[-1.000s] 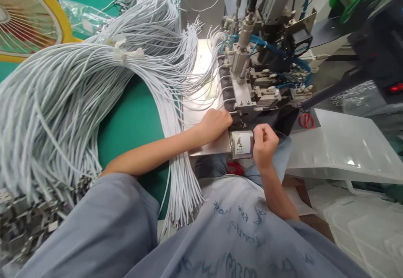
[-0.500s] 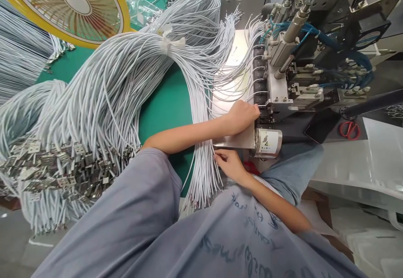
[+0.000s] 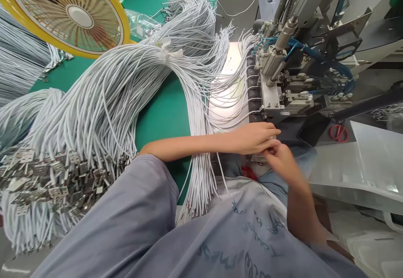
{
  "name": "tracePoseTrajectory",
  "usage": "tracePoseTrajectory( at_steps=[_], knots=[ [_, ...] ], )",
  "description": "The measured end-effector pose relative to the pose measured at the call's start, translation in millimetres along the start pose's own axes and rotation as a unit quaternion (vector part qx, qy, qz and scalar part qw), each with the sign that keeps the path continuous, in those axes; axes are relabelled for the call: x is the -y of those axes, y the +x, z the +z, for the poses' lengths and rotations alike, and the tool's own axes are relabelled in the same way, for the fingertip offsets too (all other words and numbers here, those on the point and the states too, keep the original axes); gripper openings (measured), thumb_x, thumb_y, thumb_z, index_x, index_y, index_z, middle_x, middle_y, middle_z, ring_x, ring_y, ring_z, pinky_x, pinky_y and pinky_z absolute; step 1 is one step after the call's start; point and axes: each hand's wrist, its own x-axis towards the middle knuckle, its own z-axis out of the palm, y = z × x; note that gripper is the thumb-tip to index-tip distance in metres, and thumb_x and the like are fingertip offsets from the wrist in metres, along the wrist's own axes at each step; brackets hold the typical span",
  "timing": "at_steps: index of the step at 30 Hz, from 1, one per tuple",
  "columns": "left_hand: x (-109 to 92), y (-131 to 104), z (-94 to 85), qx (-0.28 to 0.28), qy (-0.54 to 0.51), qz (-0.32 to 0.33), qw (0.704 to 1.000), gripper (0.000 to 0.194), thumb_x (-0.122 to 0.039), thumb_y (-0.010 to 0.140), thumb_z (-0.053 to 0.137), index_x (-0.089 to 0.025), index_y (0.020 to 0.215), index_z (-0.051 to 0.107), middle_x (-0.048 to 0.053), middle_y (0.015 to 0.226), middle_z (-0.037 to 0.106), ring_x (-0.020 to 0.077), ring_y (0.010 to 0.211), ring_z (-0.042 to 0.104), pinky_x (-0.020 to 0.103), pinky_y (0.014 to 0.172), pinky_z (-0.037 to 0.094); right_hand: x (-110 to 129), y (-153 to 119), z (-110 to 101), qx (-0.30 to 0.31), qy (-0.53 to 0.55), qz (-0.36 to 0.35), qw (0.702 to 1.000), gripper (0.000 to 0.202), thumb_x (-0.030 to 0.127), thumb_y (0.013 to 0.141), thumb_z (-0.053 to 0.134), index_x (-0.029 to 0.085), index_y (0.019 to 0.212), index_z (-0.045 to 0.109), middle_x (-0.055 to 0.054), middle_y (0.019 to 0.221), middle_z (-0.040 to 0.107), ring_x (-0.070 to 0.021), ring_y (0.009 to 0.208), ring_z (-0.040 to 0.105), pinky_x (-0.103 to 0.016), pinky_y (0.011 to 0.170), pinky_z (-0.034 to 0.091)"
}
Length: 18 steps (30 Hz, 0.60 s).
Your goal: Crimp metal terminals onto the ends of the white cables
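Observation:
My left hand (image 3: pixel 252 138) is in front of the black slotted block (image 3: pixel 254 89) of the machine, its fingertips meeting those of my right hand (image 3: pixel 280 158). Both hands' fingers are closed together; what they hold, if anything, is hidden. A tied bundle of white cables (image 3: pixel 171 55) lies to the left and passes under my left forearm, its ends hanging towards my lap. Several single cables run from the bundle over a bright plate (image 3: pixel 229 66) into the block's slots.
A yellow fan (image 3: pixel 80 16) stands at the upper left of the green table (image 3: pixel 162 110). Cables with metal connectors (image 3: pixel 56 181) pile up at the left. Metal cylinders (image 3: pixel 277 59) and blue tubes rise at the right, near red scissors (image 3: pixel 339 133).
My left hand has left the block's front slot and moved down and right. My right hand has come from the cable ends to meet it. The view has shifted slightly.

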Motion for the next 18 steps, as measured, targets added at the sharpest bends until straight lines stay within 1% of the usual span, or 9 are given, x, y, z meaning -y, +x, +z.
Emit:
tracePoseTrajectory(
  at_steps=[2, 4, 5, 7, 8, 10, 12, 15, 18],
  knots=[
    [7.3, 0.1, 4.3, -0.015, -0.060, -0.014, 0.998, 0.042, -0.034, 0.094, 0.043, -0.005, 0.125, 0.049, 0.014, 0.110, 0.060, 0.0175, 0.097, 0.058, 0.026, 0.081, 0.044, -3.2, 1.9, -22.3, -0.068, 0.040, 0.012, 0.997, 0.012, 0.028, 0.072, 0.063, 0.017, 0.068, 0.065, -0.001, 0.060, 0.062, -0.0143, 0.057, 0.054, -0.026, 0.052, 0.042],
    [14.5, 1.6, 7.6, -0.048, -0.098, -0.025, 0.994, 0.038, -0.032, 0.091, 0.049, -0.008, 0.120, 0.054, 0.011, 0.099, 0.062, 0.0152, 0.086, 0.058, 0.024, 0.073, 0.044, -5.1, 4.0, -33.7, -0.143, 0.128, 0.008, 0.981, 0.012, 0.027, 0.065, 0.070, 0.018, 0.069, 0.064, 0.001, 0.058, 0.060, -0.0116, 0.052, 0.051, -0.025, 0.050, 0.041],
    [17.2, 2.8, 8.5, -0.071, -0.109, -0.019, 0.991, 0.031, -0.029, 0.091, 0.049, -0.009, 0.112, 0.059, 0.008, 0.090, 0.062, 0.0139, 0.080, 0.058, 0.023, 0.069, 0.043, -5.6, 5.6, -35.4, -0.163, 0.186, 0.002, 0.969, 0.014, 0.028, 0.063, 0.072, 0.019, 0.071, 0.064, 0.001, 0.058, 0.060, -0.0113, 0.051, 0.051, -0.025, 0.050, 0.041],
    [19.8, 5.2, 8.1, -0.105, -0.123, -0.018, 0.987, 0.023, -0.022, 0.091, 0.047, -0.011, 0.092, 0.067, 0.005, 0.078, 0.059, 0.0115, 0.071, 0.055, 0.022, 0.064, 0.041, -5.8, 10.1, -32.4, -0.167, 0.300, -0.013, 0.939, 0.020, 0.031, 0.062, 0.072, 0.020, 0.076, 0.065, 0.000, 0.062, 0.062, -0.0119, 0.053, 0.054, -0.025, 0.050, 0.042],
    [19.7, 6.1, 7.0, -0.126, -0.132, -0.019, 0.983, 0.022, -0.020, 0.090, 0.048, -0.012, 0.086, 0.068, 0.004, 0.074, 0.057, 0.0105, 0.067, 0.053, 0.021, 0.061, 0.040, -5.6, 13.1, -28.8, -0.160, 0.347, -0.020, 0.924, 0.022, 0.034, 0.063, 0.071, 0.020, 0.079, 0.065, -0.001, 0.064, 0.063, -0.0121, 0.055, 0.055, -0.025, 0.049, 0.042],
    [17.7, 7.1, 3.7, -0.153, -0.147, -0.017, 0.977, 0.020, -0.018, 0.087, 0.051, -0.012, 0.079, 0.068, 0.002, 0.068, 0.054, 0.0090, 0.062, 0.049, 0.020, 0.058, 0.038, -4.7, 19.3, -19.9, -0.159, 0.396, -0.027, 0.904, 0.021, 0.035, 0.065, 0.070, 0.020, 0.079, 0.065, 0.000, 0.063, 0.062, -0.0110, 0.055, 0.054, -0.023, 0.049, 0.041],
    [14.7, 7.2, 0.6, -0.169, -0.162, -0.015, 0.972, 0.018, -0.017, 0.085, 0.053, -0.013, 0.077, 0.069, 0.001, 0.064, 0.053, 0.0084, 0.060, 0.048, 0.019, 0.056, 0.037, -3.6, 24.2, -11.4, -0.173, 0.399, -0.040, 0.900, 0.017, 0.034, 0.069, 0.069, 0.020, 0.076, 0.065, 0.002, 0.060, 0.058, -0.0089, 0.052, 0.049, -0.022, 0.048, 0.038],
    [11.5, 7.1, -2.0, -0.160, -0.196, -0.016, 0.967, 0.017, -0.016, 0.084, 0.054, -0.013, 0.082, 0.070, 0.001, 0.067, 0.056, 0.0082, 0.062, 0.050, 0.019, 0.057, 0.038, -3.1, 26.1, -4.1, -0.215, 0.345, -0.090, 0.909, 0.013, 0.031, 0.073, 0.068, 0.019, 0.069, 0.064, 0.003, 0.063, 0.054, -0.0065, 0.050, 0.042, -0.022, 0.046, 0.034],
    [11.0, 7.4, -3.5, -0.139, -0.231, -0.034, 0.962, 0.018, -0.015, 0.084, 0.053, -0.015, 0.086, 0.071, 0.000, 0.067, 0.057, 0.0077, 0.061, 0.050, 0.018, 0.056, 0.038, -2.6, 23.0, -5.8, -0.242, 0.278, -0.124, 0.921, 0.012, 0.027, 0.076, 0.067, 0.019, 0.067, 0.066, 0.001, 0.070, 0.057, -0.0072, 0.055, 0.045, -0.023, 0.050, 0.035]
  ],
)
